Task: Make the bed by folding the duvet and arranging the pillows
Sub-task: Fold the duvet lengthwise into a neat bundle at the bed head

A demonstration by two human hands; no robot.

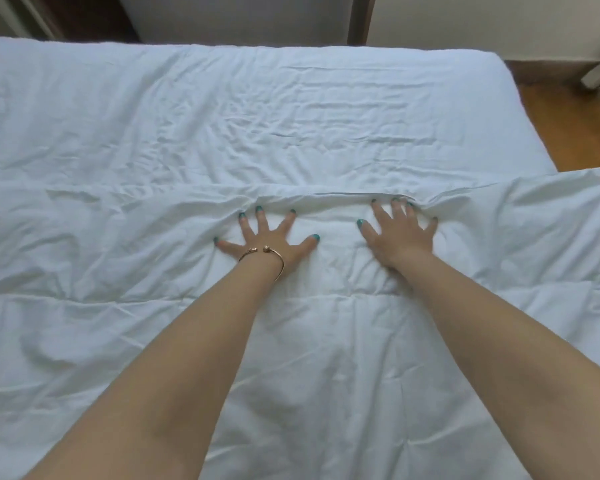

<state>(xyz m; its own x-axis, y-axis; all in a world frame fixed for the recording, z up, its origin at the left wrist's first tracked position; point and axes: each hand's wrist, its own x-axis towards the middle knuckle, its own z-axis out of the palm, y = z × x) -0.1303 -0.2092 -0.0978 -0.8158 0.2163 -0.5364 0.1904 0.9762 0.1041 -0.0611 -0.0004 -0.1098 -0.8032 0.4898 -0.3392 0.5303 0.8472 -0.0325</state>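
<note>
A white duvet (326, 341) covers the near half of the bed, its far edge running across the middle of the view. My left hand (267, 239), with a gold bangle at the wrist, presses flat on the duvet just behind that edge, fingers spread. My right hand (400, 233) lies flat beside it to the right, fingers straight and touching the edge fold. Beyond the edge lies the wrinkled white bed sheet (257, 109). No pillows are in view.
The duvet hangs over the bed's right side (568, 216). Wooden floor (575, 126) shows at the right. A white wall and dark wooden frame (359, 19) stand behind the bed's far edge.
</note>
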